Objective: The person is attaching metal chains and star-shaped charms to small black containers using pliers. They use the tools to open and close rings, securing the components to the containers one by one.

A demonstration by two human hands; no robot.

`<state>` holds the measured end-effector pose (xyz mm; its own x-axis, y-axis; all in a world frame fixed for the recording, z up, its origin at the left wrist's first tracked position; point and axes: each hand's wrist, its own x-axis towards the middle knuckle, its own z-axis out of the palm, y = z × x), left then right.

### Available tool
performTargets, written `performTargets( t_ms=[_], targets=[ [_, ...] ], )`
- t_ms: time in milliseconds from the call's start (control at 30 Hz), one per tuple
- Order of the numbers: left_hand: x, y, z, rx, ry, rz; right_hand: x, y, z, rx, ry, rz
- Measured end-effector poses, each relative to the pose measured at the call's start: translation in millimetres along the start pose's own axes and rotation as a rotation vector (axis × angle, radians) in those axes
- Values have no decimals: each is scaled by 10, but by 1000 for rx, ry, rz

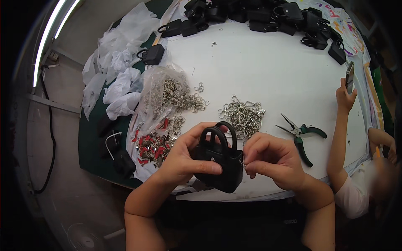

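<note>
A miniature black handbag point(226, 175) with two looped handles is held upright over the near edge of the table. My left hand point(186, 157) is closed around its left side, the thumb pressed on the front. At the bag's right side my right hand point(274, 161) is closed in a pinch on a small metal clasp point(243, 162), mostly hidden by the fingertips; whether it is attached to the bag I cannot tell. Just beyond the hands lies a pile of silver clasps and rings point(243, 115). Green-handled pliers point(298, 131) lie spread apart to the right.
A clear plastic bag point(153, 90) spills metal rings on the left, beside red and silver charms point(146, 148). Several black mini handbags point(289, 12) line the far edge. White plastic wrappings point(123, 81) heap up at left. Another person's hand point(346, 98) holds a phone point(350, 77) at right.
</note>
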<state>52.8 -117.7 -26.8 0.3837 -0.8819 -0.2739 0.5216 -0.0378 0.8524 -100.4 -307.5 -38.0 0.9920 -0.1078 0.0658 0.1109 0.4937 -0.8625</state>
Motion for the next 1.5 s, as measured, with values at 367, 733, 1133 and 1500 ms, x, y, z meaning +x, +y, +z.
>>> performTargets(
  t_ms=[367,733,1133,1500],
  targets=[
    [-323,15,59,255,-17,18,26,29,38,-548,-235,-187],
    [-492,-272,81,949,57,653,-52,293,124,-383,-170,-124],
    [-911,-546,-7,1081,348,451,-71,434,197,-942,-43,-476],
    [-1172,-612,-326,1310,357,437,68,400,87,-995,-28,-417]
  ],
)
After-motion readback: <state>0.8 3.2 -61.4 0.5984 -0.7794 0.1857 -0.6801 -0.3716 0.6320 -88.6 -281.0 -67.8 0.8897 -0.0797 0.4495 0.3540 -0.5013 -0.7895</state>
